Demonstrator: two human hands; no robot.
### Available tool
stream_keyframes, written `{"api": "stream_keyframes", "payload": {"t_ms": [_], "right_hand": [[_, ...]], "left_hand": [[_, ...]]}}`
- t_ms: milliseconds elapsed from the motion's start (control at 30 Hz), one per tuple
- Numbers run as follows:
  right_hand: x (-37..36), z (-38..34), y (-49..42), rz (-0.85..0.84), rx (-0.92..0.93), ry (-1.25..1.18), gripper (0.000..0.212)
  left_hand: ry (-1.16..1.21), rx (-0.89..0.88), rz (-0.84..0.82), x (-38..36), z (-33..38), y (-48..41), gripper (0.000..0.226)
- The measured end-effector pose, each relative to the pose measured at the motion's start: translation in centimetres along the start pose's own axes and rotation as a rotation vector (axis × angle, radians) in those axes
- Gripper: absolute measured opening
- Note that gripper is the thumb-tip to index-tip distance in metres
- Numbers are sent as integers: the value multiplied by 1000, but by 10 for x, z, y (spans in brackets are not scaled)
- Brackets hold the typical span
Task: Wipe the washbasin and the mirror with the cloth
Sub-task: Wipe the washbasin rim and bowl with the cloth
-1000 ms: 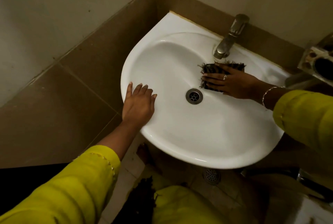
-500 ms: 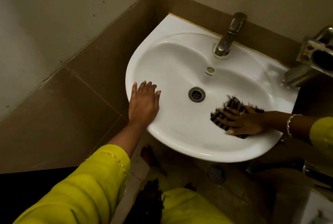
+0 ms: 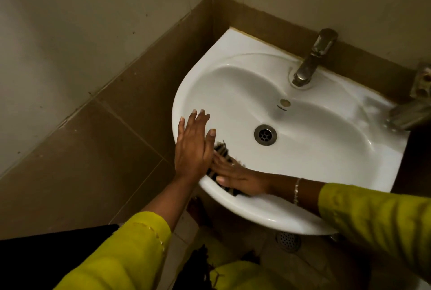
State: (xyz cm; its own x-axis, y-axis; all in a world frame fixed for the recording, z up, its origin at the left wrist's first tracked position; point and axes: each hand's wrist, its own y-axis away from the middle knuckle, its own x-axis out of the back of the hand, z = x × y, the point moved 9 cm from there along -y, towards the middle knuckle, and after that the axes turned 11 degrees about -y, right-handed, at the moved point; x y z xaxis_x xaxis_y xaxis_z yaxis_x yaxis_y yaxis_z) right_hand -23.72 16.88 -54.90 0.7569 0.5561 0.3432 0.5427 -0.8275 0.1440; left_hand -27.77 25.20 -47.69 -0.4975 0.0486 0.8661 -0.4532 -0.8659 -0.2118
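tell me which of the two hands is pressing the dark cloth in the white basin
The right hand, the one with the bracelet and ring, lies flat on the dark striped cloth against the white ceramic washbasin's near wall. The left hand rests bare on the rim.

The right hand [image 3: 242,180] has moved across the white ceramic washbasin [image 3: 314,150]. One second ago it pressed the dark striped cloth with frayed edges [image 3: 221,150] under the metal tap, then at the front right side of the bowl. Now it holds the cloth flat against the front left inner wall, touching the left hand [image 3: 193,150]. The left hand has lifted a little, its fingers [image 3: 198,119] more spread over the left rim.
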Motion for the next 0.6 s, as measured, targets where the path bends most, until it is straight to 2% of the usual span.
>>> {"api": "stream_keyframes", "payload": {"t_ms": [67, 167, 267, 400, 533, 600], "right_hand": [[15, -24, -22, 160, 219, -7, 56], [41, -19, -49, 372, 291, 131, 54], [65, 6, -80, 458, 176, 426, 57], [109, 21, -104, 483, 21, 768, 58], [165, 24, -106, 570, -80, 1031, 59], [188, 30, -97, 637, -187, 1072, 63]], "left_hand": [[-12, -6, 18, 1, 0, 3, 56], [-8, -10, 25, 1, 0, -2, 55], [-43, -19, 38, 2, 2, -1, 56], [-63, -21, 31, -1, 1, -2, 61], [-92, -15, 19, -3, -1, -2, 58], [-100, -7, 11, -3, -2, -2, 55]]}}
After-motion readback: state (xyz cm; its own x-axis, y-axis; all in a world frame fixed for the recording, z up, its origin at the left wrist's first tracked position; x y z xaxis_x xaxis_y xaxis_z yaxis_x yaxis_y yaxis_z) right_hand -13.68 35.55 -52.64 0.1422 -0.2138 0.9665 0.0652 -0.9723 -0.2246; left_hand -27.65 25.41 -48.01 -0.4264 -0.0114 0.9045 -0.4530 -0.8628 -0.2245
